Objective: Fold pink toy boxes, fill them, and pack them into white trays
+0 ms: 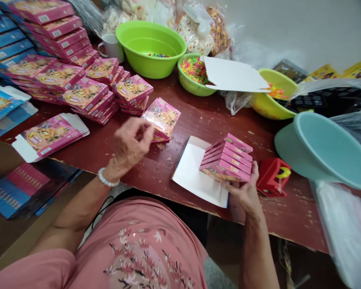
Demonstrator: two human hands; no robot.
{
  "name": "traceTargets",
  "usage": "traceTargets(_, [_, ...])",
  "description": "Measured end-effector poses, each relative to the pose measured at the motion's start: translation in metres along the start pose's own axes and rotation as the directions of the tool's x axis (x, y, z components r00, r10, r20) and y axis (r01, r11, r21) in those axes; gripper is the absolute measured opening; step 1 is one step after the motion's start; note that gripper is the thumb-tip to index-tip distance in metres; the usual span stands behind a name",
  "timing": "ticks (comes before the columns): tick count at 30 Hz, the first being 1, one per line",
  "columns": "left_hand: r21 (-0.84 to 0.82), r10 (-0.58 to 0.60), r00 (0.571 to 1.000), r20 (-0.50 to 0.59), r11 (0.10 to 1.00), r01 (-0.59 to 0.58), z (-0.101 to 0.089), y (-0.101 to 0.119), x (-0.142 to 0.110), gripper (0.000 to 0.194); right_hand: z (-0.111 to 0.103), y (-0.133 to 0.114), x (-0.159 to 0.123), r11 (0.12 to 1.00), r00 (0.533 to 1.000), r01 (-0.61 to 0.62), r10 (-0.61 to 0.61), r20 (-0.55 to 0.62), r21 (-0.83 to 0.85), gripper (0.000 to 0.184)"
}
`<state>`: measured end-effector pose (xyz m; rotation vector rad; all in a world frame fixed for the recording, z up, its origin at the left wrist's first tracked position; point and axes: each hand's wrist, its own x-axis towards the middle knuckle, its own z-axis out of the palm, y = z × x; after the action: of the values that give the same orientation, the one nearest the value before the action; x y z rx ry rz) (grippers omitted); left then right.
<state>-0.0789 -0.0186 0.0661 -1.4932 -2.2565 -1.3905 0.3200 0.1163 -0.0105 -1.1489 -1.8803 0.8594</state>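
Observation:
My right hand (245,188) is closed around the lower right end of several pink boxes (227,158), held together as a tilted stack. Beneath them lies a sheet of card (192,172), white side up with a blue edge. Over the table, my left hand (134,138) has loosely bent fingers, slightly blurred, with nothing visible in them. Just to its right is a small pile of pink boxes (162,114), its top one shiny; the hand overlaps the pile's left side, and I cannot tell whether it touches.
Pink box stacks (84,94) and blue boxes (7,42) fill the back left, flat pink cartons (49,134) in front. Behind stand a green basin (150,44), a green basket (195,74) and a yellow bowl (273,96). A red item (273,176) and a blue-green basin (321,148) are right.

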Motion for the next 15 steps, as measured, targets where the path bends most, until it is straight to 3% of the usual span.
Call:
traceTargets(1, [0.014,-0.042,0.998,-0.045,0.999,0.043,-0.003,-0.011,0.012,0.029,-0.004,-0.003,-0.006,1.0,1.0,-0.022,0.022,-0.019,0.003,0.135])
traceTargets(3, [0.001,-0.123,0.992,-0.019,0.992,0.123,-0.007,-0.031,0.03,0.034,-0.01,-0.017,-0.02,0.999,0.995,-0.042,0.042,-0.096,0.008,0.133])
traceTargets(6, [-0.021,-0.196,0.965,0.172,0.979,0.202,-0.004,-0.049,0.043,0.04,-0.005,-0.062,-0.039,0.999,0.965,0.04,-0.042,-0.258,-0.012,0.104])
traceTargets(8, [0.009,-0.205,0.941,0.269,0.978,0.21,0.002,-0.053,0.044,0.044,0.008,-0.103,-0.045,0.994,0.955,0.107,-0.108,-0.278,-0.016,0.084])
traceTargets(12, [0.053,-0.238,0.893,0.383,0.97,0.236,0.014,-0.053,0.047,0.051,0.057,-0.165,-0.033,0.993,0.984,0.107,-0.098,-0.149,0.057,0.069])
traceTargets(15, [-0.013,-0.274,0.84,0.468,0.949,0.316,0.024,-0.057,0.053,0.064,0.106,-0.167,0.005,0.975,0.998,-0.047,0.036,0.057,0.215,0.076])
